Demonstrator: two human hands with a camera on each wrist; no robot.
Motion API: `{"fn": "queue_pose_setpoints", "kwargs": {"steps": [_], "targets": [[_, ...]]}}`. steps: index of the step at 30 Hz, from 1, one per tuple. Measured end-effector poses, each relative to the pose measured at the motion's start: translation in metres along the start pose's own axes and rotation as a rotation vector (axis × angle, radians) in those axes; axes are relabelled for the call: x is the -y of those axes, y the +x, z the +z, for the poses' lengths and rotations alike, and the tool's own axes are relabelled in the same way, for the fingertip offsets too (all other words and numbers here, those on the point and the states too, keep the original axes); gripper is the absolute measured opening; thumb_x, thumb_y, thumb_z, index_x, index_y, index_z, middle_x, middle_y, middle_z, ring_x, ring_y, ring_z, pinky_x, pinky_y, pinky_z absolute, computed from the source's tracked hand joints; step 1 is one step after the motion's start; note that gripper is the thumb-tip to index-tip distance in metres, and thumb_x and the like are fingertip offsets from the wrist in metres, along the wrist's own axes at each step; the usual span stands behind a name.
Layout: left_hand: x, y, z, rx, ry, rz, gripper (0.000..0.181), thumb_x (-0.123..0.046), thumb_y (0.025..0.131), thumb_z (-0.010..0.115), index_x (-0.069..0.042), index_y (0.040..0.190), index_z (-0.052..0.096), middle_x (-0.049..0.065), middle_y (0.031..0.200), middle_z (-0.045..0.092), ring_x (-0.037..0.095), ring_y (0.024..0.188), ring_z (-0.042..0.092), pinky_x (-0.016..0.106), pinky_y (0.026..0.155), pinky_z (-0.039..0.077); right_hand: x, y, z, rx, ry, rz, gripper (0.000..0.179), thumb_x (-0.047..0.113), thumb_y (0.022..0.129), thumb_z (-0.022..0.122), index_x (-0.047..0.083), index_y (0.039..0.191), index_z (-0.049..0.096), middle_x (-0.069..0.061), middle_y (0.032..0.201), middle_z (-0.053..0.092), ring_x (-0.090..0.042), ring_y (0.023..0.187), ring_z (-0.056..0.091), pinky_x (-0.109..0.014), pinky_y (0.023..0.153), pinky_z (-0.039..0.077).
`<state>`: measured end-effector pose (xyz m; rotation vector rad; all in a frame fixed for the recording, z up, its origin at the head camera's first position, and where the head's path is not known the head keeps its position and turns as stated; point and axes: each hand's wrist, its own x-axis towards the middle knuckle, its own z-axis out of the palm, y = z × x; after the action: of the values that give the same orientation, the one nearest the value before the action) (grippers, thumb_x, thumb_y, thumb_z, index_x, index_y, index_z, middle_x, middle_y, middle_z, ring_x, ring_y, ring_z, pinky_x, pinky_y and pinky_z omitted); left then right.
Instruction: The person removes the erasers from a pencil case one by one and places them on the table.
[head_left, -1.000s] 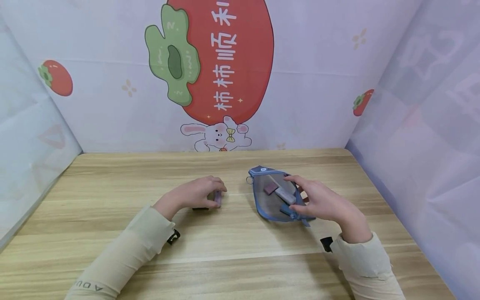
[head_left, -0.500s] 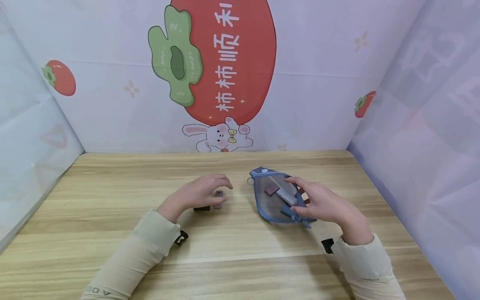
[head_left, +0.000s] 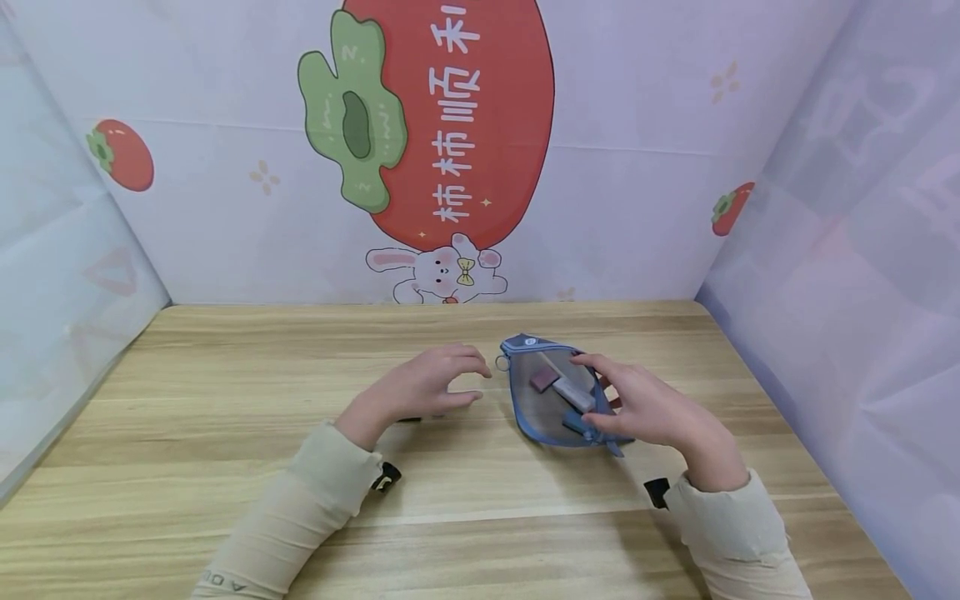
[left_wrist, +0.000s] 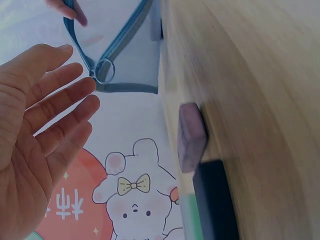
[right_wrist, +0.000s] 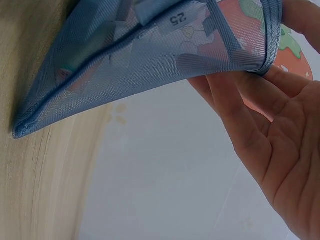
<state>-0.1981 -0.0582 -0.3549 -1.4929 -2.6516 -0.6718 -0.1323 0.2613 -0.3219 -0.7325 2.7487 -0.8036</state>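
Note:
A blue mesh zip pouch [head_left: 531, 417] lies unzipped on the table, with a dark red block [head_left: 543, 380], a whitish bar [head_left: 573, 393] and a blue block [head_left: 576, 421] inside. My right hand [head_left: 648, 404] holds the pouch's right edge; in the right wrist view its fingers curl behind the mesh [right_wrist: 150, 70]. Just left of the pouch hovers my left hand [head_left: 431, 385], fingers apart and holding nothing. In the left wrist view that hand [left_wrist: 50, 110] is beside the pouch's zip ring [left_wrist: 105, 70]. A pinkish-purple block [left_wrist: 191, 137] and a dark block [left_wrist: 216, 200] rest on the table below it.
A pale green and white item [left_wrist: 191, 215] shows beside the dark block in the left wrist view. The wooden table [head_left: 480, 550] meets a printed backdrop [head_left: 622, 225] at its far edge, with pale sheets on both sides.
My left hand has let go of the pinkish-purple block, opened its fingers and moved right towards the pouch. My right hand keeps its hold on the pouch.

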Motion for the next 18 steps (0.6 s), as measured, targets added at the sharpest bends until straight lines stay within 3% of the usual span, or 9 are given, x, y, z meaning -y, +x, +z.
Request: {"fn": "queue_pose_setpoints", "kwargs": {"steps": [9,14,18], "targets": [[-0.011,0.012,0.003,-0.032,-0.034,0.028,0.030,-0.017,0.091,0.070,-0.008,0.120,0.070,0.004,0.119,0.068,0.017,0.114,0.062,0.034,0.103,0.050,0.001,0.000,0.001,0.005,0.062,-0.014,0.074,0.017,0.085,0.077,0.003,0.147,0.038,-0.023,0.135,0.054,-0.033,0.113,0.060,-0.032,0.080,0.059],[-0.016,0.018,0.006,-0.021,-0.050,0.040,0.029,-0.017,0.092,0.070,-0.006,0.119,0.069,0.005,0.121,0.068,0.018,0.117,0.062,0.034,0.105,0.049,0.001,0.000,0.001,0.008,0.061,-0.011,0.075,0.017,0.085,0.077,0.003,0.147,0.037,-0.023,0.134,0.055,-0.033,0.113,0.060,-0.033,0.080,0.059],[-0.018,0.023,0.010,-0.033,-0.044,0.086,0.026,-0.016,0.091,0.069,-0.007,0.115,0.070,0.004,0.118,0.068,0.017,0.112,0.063,0.031,0.101,0.051,0.000,0.001,0.002,0.013,0.068,0.003,0.075,0.014,0.086,0.076,0.003,0.148,0.036,-0.022,0.132,0.056,-0.033,0.114,0.060,-0.032,0.081,0.059]]}}
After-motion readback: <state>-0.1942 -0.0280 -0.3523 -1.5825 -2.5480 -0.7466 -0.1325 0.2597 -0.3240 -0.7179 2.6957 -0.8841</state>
